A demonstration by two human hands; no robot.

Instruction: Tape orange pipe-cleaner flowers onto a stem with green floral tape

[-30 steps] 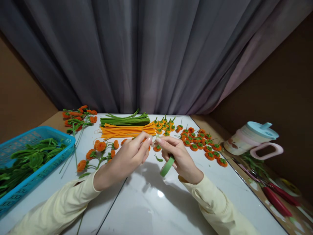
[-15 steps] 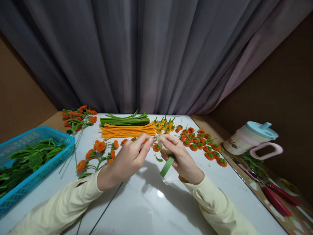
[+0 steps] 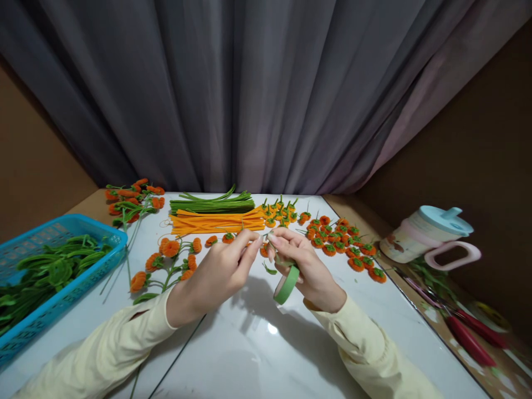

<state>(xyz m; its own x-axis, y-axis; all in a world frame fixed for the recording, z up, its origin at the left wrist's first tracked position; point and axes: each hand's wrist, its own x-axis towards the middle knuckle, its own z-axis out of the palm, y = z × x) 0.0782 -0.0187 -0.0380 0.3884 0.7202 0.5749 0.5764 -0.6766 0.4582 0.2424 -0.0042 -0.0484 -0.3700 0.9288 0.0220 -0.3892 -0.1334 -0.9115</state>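
Observation:
My left hand [image 3: 222,266] is closed in a pinch, its fingertips on something thin and mostly hidden. Facing it, my right hand [image 3: 305,263] pinches a short strip of tape between thumb and forefinger. From that hand hangs a roll of green floral tape [image 3: 286,285], tilted, against the palm side of the fingers. Just beyond the fingertips lie orange pipe-cleaner pumpkins, one partly covered [image 3: 264,251]. A small green leaf piece [image 3: 269,269] rests on the table below the hands.
Green pipe cleaners [image 3: 211,204] and orange ones [image 3: 216,221] lie at the back. Several orange pumpkins [image 3: 328,249] spread rightward. At left are a pumpkin branch [image 3: 170,249] and a blue basket [image 3: 83,277] of green leaves. A cup [image 3: 409,238] and red-handled pliers [image 3: 469,338] stand right.
The tape strip between my fingertips has narrowed and twisted. The tape roll has turned, showing more of its open ring. My left fingertips have shifted slightly.

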